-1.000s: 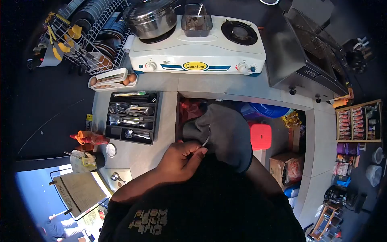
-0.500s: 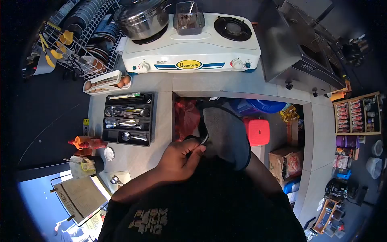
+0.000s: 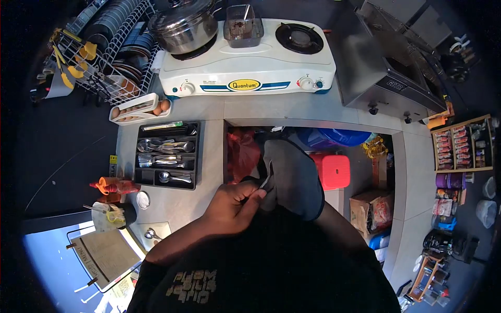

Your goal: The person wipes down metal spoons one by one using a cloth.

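My left hand (image 3: 237,206) is closed, thumb and fingers pinching a thin, shiny piece of cutlery (image 3: 269,177). Its far end runs into a grey cloth (image 3: 295,175), so I cannot tell whether it is a spoon or a fork. The cloth drapes over my right hand, hiding its fingers; only the forearm (image 3: 339,227) shows below the hem. Left of my hands, a black cutlery tray (image 3: 166,169) lies on the counter, with spoons and forks (image 3: 164,160) sorted in its compartments.
Ahead stands a white two-burner stove (image 3: 245,62) with a steel pot (image 3: 185,28) and a clear container (image 3: 243,34). An egg holder (image 3: 135,112) and dish rack (image 3: 112,57) are at left, a steel appliance (image 3: 396,68) at right. A red stool (image 3: 331,171) stands below the counter.
The cloth has shifted and folded around the cutlery, and more of the metal shows above my left hand. My left hand keeps its pinch in nearly the same place.
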{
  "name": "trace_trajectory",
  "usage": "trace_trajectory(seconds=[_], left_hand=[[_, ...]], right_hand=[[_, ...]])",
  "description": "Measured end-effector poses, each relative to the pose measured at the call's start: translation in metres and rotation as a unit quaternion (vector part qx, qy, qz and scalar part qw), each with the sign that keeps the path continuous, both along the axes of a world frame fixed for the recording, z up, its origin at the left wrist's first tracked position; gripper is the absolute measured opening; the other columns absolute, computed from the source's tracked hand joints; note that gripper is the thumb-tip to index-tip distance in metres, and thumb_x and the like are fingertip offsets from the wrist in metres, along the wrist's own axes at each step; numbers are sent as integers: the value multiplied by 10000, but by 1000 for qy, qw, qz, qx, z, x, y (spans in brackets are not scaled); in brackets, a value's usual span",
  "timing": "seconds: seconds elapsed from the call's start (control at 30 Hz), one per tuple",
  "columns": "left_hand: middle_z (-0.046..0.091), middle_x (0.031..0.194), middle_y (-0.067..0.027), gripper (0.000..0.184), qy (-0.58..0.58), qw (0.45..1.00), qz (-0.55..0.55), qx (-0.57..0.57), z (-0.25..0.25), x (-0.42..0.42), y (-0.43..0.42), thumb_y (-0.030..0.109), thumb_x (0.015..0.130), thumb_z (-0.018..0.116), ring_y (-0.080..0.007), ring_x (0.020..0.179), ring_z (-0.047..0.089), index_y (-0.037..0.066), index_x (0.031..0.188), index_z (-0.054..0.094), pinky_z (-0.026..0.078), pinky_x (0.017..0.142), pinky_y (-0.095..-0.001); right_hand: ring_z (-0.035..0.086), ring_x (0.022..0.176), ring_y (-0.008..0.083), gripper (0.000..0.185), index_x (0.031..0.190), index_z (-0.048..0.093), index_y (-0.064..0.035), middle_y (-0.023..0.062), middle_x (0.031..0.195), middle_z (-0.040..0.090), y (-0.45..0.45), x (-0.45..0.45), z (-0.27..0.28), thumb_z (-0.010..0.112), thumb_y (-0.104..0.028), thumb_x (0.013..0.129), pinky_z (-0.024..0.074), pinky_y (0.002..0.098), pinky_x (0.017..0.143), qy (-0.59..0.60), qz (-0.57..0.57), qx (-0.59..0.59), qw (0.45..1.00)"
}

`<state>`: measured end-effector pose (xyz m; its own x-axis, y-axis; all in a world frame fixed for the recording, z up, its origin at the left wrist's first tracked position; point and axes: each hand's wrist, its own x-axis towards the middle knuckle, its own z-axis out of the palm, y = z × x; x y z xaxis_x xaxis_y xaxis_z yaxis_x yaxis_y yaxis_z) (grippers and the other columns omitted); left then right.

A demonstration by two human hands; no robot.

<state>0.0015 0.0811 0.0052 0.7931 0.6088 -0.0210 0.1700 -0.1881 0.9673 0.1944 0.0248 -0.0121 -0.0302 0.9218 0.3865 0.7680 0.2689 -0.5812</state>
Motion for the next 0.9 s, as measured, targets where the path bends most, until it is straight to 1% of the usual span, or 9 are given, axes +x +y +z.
trace_trajectory(seconds=[0.07, 0.17, 0.3, 0.37, 0.47, 0.67, 0.77, 0.87, 0.9], left_hand=[[434, 586, -47, 240, 3, 1000, 12, -5, -3, 1, -1, 91, 968, 555, -91, 544, 409, 24, 742, 508, 353, 509, -293], [443, 583, -57, 238, 17, 1000, 8, -17, -1, -1, -2, 94, 966, 558, -108, 534, 421, 21, 745, 509, 359, 508, -302], [457, 579, -79, 240, 22, 1000, -5, 20, 3, 3, -1, 88, 958, 567, -135, 514, 435, 19, 736, 509, 365, 502, -316], [461, 577, -87, 242, 19, 999, -13, 34, -2, 5, 0, 86, 954, 571, -144, 508, 442, 18, 731, 510, 367, 500, -320], [456, 575, -89, 242, 26, 999, -9, 21, -7, 6, 0, 82, 950, 577, -145, 506, 443, 18, 726, 512, 367, 496, -322], [486, 588, -96, 249, 11, 1000, -11, 16, -1, 7, 0, 110, 958, 571, -156, 515, 481, 16, 732, 526, 390, 509, -321], [514, 602, -108, 238, 40, 998, 4, 50, 0, 7, 0, 129, 962, 570, -171, 527, 521, 16, 754, 544, 404, 516, -325], [534, 617, -117, 218, 53, 996, 8, 70, -4, 6, 0, 133, 955, 579, -194, 536, 548, 16, 772, 558, 412, 520, -332], [537, 619, -121, 214, 49, 996, 5, 69, -7, 5, 0, 132, 953, 581, -201, 534, 551, 16, 775, 559, 414, 520, -335]], right_hand=[[603, 1019, 349, 499, 1271, 516, 32, 199, 1127, 605, -3, 3, -41, 635, -132, 815, 468, 413, 911, -29, 8, 43, 999], [580, 1103, 317, 545, 1339, 488, -20, 178, 1202, 591, -11, 12, -67, 639, -222, 856, 449, 395, 971, 156, 116, -143, 971], [596, 1048, 259, 392, 1290, 533, -19, 122, 1168, 604, -12, 2, -27, 529, -123, 912, 464, 416, 936, 82, 2, 34, 996], [597, 1032, 215, 340, 1258, 567, -54, 89, 1146, 611, -7, 2, -21, 533, -115, 925, 469, 409, 937, 53, -25, 13, 998], [610, 945, 338, 579, 1261, 520, -27, 182, 1042, 617, -11, 11, -81, 704, -241, 756, 505, 389, 794, 324, 50, -93, 940], [628, 834, 339, 462, 1125, 601, -45, 151, 947, 643, 0, 17, -2, 719, -268, 738, 514, 406, 725, 15, 19, -56, 998], [634, 791, 332, 399, 1064, 631, -57, 131, 909, 655, 3, 8, -16, 718, -279, 745, 517, 409, 704, 17, -78, 157, 984], [637, 865, 328, 449, 1139, 623, -58, 149, 990, 648, -1, 13, -35, 716, -267, 753, 519, 414, 758, 38, -33, 32, 998], [626, 923, 324, 479, 1187, 603, -58, 156, 1042, 637, 1, 13, -21, 711, -253, 763, 511, 407, 801, -5, -23, -69, 997]])
